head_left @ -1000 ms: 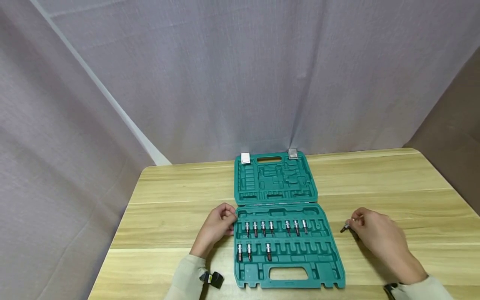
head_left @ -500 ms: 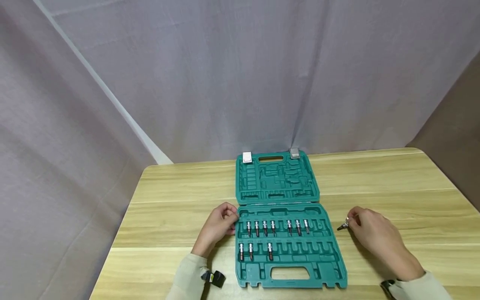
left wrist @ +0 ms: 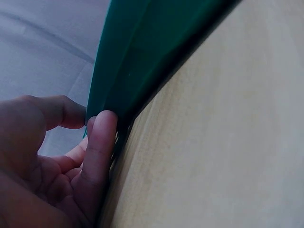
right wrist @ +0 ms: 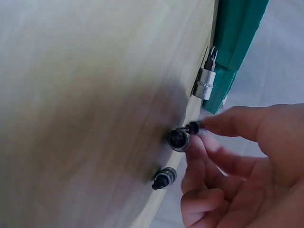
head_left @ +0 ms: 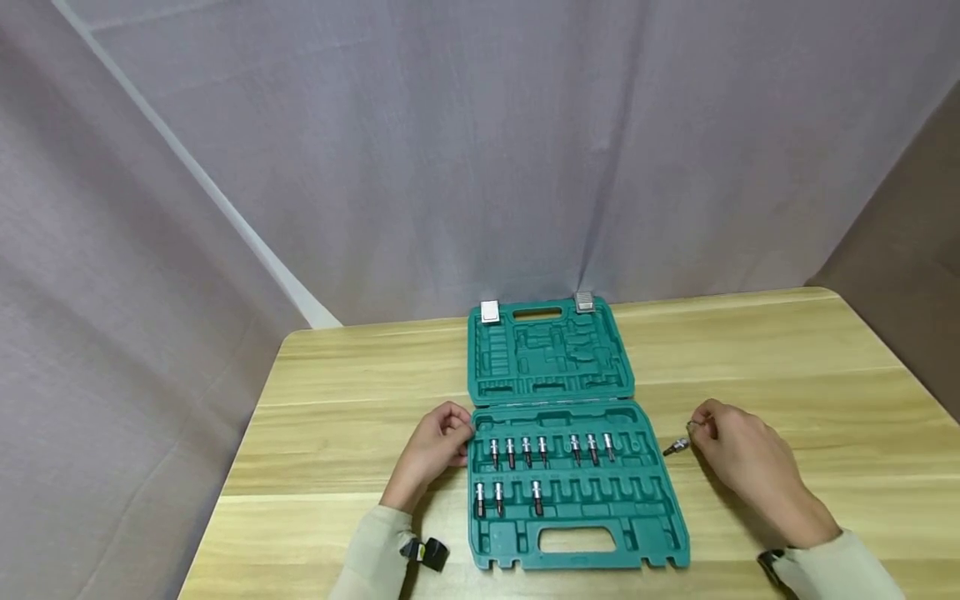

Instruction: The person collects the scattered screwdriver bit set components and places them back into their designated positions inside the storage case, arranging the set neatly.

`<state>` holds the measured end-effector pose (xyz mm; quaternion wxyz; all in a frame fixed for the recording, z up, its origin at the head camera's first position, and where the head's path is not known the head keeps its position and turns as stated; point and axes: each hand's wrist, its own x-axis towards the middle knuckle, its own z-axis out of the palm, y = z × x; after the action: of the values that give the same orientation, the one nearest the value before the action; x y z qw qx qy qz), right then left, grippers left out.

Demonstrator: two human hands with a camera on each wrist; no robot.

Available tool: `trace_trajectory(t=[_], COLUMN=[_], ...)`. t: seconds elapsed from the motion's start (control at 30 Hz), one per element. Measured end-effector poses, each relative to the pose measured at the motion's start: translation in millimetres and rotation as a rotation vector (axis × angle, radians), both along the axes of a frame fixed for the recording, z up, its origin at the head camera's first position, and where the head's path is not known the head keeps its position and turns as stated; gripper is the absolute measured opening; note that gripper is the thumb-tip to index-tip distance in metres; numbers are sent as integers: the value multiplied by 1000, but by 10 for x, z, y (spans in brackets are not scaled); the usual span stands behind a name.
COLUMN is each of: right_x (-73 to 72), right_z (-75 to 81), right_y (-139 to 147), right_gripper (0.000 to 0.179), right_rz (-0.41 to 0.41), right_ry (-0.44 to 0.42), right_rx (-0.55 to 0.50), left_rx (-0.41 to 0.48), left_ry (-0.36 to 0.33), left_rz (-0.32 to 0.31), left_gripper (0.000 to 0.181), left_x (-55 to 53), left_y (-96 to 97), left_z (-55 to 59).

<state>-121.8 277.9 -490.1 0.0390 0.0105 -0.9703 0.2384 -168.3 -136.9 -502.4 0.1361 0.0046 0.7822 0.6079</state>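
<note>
A green plastic tool case lies unfolded on the table, with several silver bit sockets in two rows of its slots. My left hand pinches the case's left rim between thumb and fingers. To the right of the case, my right hand pinches a small dark-tipped bit socket between thumb and fingertips. Another bit socket lies between this hand and the case, tip towards the case. In the right wrist view, a further bit socket is below the fingers; the hand hides it from the head view.
The case's lid lies back flat, with two metal latches at its far edge. Wooden tabletop extends on both sides. Grey curtains hang behind the table and to its left.
The bit socket near my right hand is farther left, closer to the case, and my right fingers now stand apart from it. My left hand keeps its place on the rim.
</note>
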Motion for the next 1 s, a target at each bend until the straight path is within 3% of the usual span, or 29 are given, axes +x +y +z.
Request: trace_trajectory(t=[0.47,0.73,1.0], right_x=[-79,-14,-34], right_z=[99,141,165], right_y=[-59,-98,-168], right_gripper=[14,22,14], right_rz=[-36,22,140], right_ry=[135,56,47], right_rx=[-137,-250,-369], left_rx=[-25,-16,-15], left_ry=[3,-9,-11], left_rz=[17,2,9], left_gripper=[14,15,15], left_x=[-41,8,-1], left_y=[-29,-3,13], left_z=[46,23,16])
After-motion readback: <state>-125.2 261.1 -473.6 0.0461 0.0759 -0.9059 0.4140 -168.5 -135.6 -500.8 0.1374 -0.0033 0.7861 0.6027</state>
